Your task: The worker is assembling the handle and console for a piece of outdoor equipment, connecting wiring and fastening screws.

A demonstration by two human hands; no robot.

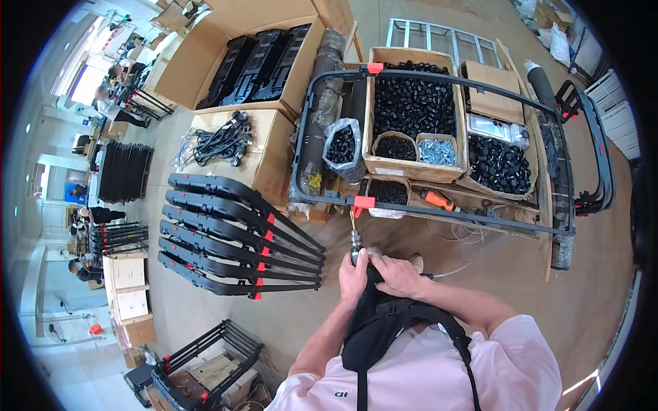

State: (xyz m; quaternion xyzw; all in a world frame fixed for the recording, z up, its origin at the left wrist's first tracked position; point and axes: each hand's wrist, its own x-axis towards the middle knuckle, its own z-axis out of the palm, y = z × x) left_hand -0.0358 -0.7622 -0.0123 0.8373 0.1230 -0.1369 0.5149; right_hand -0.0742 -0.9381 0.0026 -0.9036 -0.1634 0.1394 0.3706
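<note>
A power drill [356, 241] points away from me, held close to my body with both hands. My left hand [354, 275] is closed around it just behind the chuck. Beside it, my right hand [395, 275] is closed on the rear of the drill, most of which is hidden under my hands. The bit reaches up to a red clip [363, 202] on the near bar of a large black frame [439, 218]; whether it touches cannot be made out. Another red clip [374, 68] sits on the far bar. The frame lies across boxes of small parts.
Under the frame stand a box of black caps [415, 99], a tray of silver screws [436, 151], a bag of black parts [340, 145] and an orange-handled tool [439, 199]. Several black frames [226, 236] stand stacked at left. A cable bundle [221, 140] lies on a carton [273, 154].
</note>
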